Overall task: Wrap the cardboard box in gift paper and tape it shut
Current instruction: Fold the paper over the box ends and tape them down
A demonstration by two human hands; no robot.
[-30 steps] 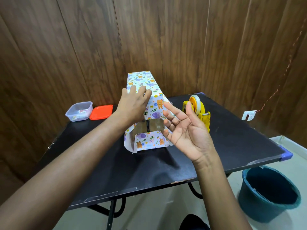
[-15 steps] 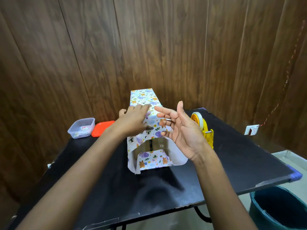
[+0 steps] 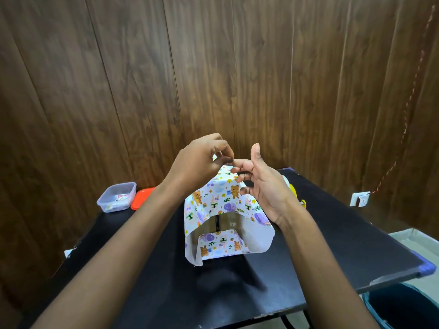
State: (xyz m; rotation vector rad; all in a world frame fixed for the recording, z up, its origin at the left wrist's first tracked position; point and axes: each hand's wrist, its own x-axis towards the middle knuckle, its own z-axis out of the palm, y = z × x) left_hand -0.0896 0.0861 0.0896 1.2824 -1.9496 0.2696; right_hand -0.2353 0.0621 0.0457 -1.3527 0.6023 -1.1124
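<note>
Left hand (image 3: pixel 197 162) fingertips pinched at right hand (image 3: pixel 263 186) index tip; can't tell if holding anything. Right hand relaxed, thumb up. Cardboard box (image 3: pixel 223 223) mid table (image 3: pixel 166 281), gift paper (image 3: pixel 221 198) draped over, near end exposed.

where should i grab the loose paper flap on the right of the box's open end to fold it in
Probably best: grip the right flap at its free near edge, coming from the right. It bows outward past the cardboard, white inside showing, so that edge stands clear to pinch and swing inward.
</note>
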